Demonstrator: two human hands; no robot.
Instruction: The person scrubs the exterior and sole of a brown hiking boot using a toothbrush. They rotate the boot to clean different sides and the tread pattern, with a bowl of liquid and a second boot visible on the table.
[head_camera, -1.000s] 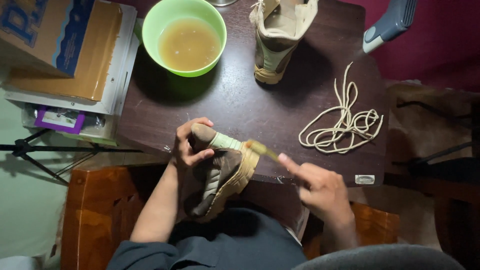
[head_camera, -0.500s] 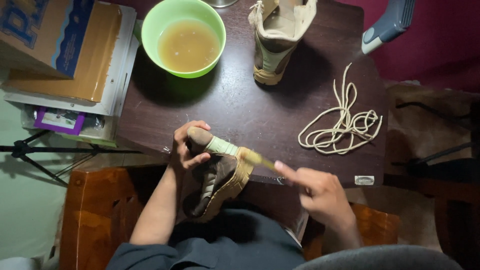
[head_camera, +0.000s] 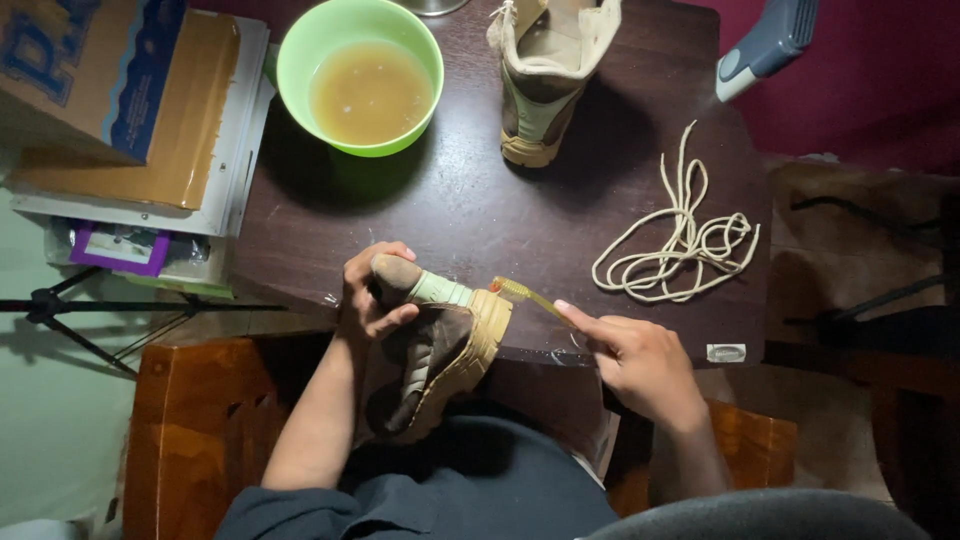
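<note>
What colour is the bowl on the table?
Bright green bowl, holding murky yellowish-brown liquid; seen in the head view.

Blue-printed cardboard box top left, small white label at table edge

1. Bowl: lime green, with murky amber-brown liquid.
2. Held shoe: brown and pale green, tan sole.
3. Second shoe: beige, brown and pale green.
4. Toothbrush: yellow, with an orange tip.
5. Laces: cream.
6. Table: dark brown.
7. Box: tan cardboard with blue print.
</note>
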